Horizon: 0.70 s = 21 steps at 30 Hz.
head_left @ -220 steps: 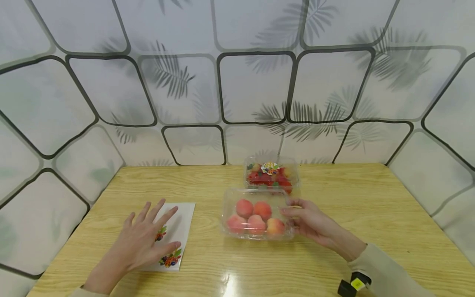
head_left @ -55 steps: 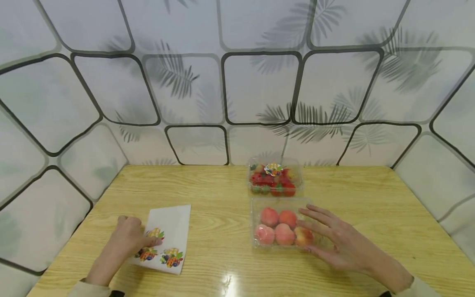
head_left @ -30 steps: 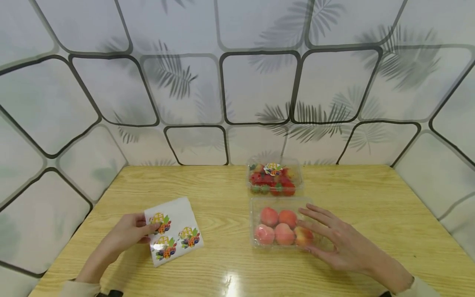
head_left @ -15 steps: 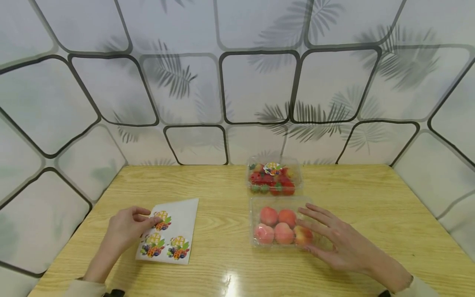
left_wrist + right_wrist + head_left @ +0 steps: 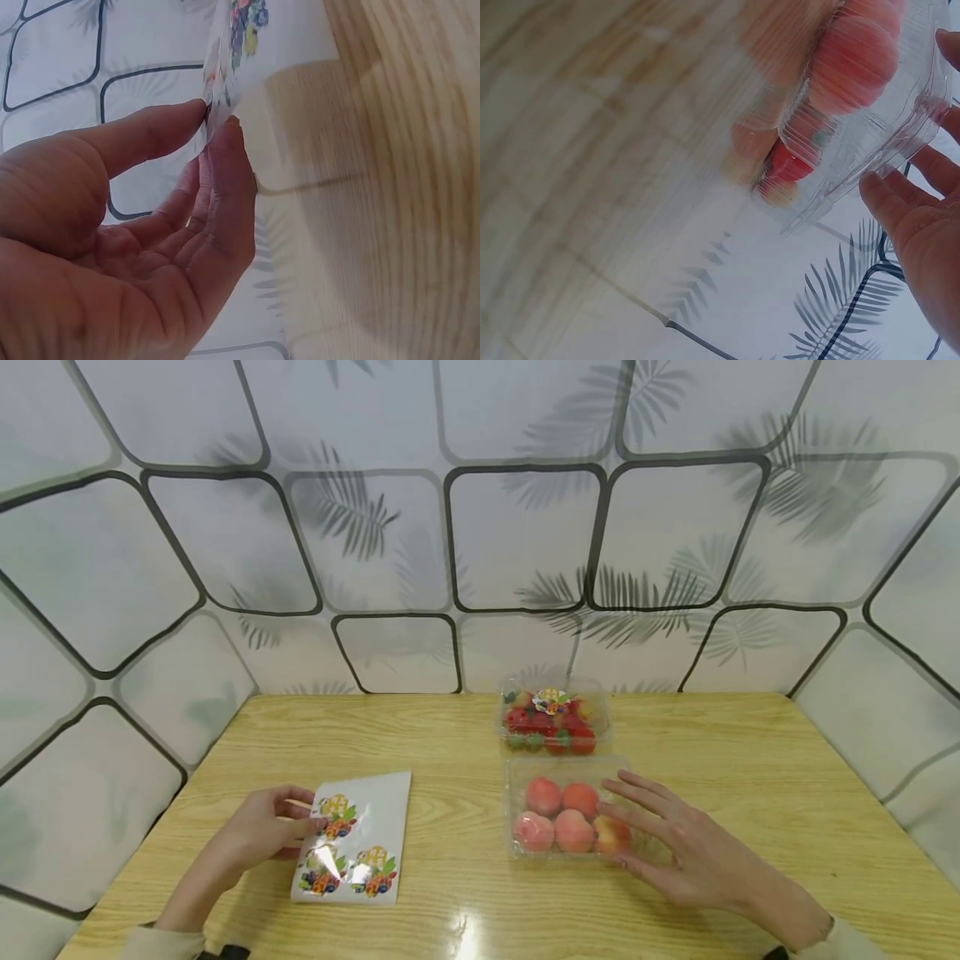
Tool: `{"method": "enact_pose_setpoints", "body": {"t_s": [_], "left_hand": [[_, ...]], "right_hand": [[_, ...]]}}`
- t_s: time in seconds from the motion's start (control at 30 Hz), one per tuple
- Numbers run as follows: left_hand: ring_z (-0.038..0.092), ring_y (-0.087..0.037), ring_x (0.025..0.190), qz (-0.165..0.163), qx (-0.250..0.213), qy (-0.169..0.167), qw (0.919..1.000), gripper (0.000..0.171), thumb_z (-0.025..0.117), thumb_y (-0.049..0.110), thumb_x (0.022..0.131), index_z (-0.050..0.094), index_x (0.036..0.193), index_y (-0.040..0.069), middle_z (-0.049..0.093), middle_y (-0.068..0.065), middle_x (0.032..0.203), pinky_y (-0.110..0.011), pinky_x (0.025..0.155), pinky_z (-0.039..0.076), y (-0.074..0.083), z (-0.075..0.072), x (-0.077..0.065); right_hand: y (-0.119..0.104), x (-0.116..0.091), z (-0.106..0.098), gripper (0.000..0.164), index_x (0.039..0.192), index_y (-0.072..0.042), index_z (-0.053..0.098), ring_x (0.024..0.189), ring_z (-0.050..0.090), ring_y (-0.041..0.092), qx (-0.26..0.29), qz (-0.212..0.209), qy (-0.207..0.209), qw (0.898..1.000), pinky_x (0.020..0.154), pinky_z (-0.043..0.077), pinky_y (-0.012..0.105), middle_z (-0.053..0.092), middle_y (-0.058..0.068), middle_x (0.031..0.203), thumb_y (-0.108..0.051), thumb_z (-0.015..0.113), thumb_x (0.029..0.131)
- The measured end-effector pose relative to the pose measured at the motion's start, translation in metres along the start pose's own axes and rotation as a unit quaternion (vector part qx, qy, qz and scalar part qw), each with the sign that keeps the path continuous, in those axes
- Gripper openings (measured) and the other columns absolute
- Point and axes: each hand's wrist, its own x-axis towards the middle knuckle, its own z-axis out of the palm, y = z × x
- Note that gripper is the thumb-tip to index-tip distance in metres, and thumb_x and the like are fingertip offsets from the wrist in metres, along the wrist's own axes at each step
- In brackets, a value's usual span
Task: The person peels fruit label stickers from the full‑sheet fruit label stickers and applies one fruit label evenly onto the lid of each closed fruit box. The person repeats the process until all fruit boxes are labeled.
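Observation:
In the head view my left hand (image 5: 258,835) pinches the left edge of a white sheet of fruit stickers (image 5: 378,818) between thumb and fingertips. Several printed fruit stickers show on it, glossy with reflected light. The left wrist view has the thumb and index finger meeting on the sheet (image 5: 292,37). My right hand (image 5: 693,852) rests with spread, relaxed fingers at the right side of a clear plastic box of peaches (image 5: 573,831). Seen from the right wrist, the fingertips (image 5: 877,195) lie at the box's rim.
Behind the peaches stands a second clear box (image 5: 555,727) with strawberries and other red fruit, a fruit sticker on its lid. Both boxes stand on a wooden table (image 5: 450,868). A patterned wall covering (image 5: 517,543) rises at the table's back and sides.
The left hand, earlier flat over the sticker sheet, now pinches its edge; the sheet has shifted and turned. The peach box has moved right, and the right hand has loosened from gripping its side.

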Motion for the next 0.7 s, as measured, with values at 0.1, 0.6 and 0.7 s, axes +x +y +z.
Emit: {"method": "enact_pose_setpoints", "body": {"t_s": [0.1, 0.6, 0.7], "left_hand": [[0.066, -0.015, 0.084, 0.008, -0.014, 0.005, 0.9999, 0.047, 0.073, 0.016, 0.096, 0.052, 0.131, -0.007, 0.063, -0.017, 0.112, -0.036, 0.071, 0.062, 0.0, 0.002, 0.0], [0.067, -0.011, 0.089, 0.053, -0.125, -0.033, 0.9902, 0.051, 0.072, 0.024, 0.097, 0.05, 0.135, -0.001, 0.062, -0.006, 0.113, -0.032, 0.072, 0.062, 0.003, 0.011, -0.001], [0.066, -0.009, 0.09, 0.062, -0.135, -0.034, 0.9883, 0.05, 0.073, 0.023, 0.097, 0.05, 0.135, -0.001, 0.062, -0.004, 0.111, -0.032, 0.072, 0.062, 0.005, 0.012, -0.001]], "right_hand": [[0.0, 0.0, 0.0, 0.058, 0.139, -0.024, 0.063, 0.144, 0.047, 0.025, -0.002, -0.001, 0.002, 1.0, 0.092, 0.059, 0.047, 0.056, 0.005, 0.15, -0.036, 0.083, 0.086], [0.003, -0.001, 0.001, 0.052, 0.14, -0.024, 0.063, 0.144, 0.047, 0.024, -0.001, -0.004, -0.001, 1.0, 0.101, 0.056, 0.035, 0.056, 0.005, 0.151, -0.041, 0.077, 0.092], [0.002, -0.001, 0.002, 0.052, 0.139, -0.024, 0.064, 0.143, 0.048, 0.025, -0.001, -0.006, 0.002, 1.0, 0.097, 0.058, 0.039, 0.057, 0.006, 0.15, -0.04, 0.077, 0.092]]}}
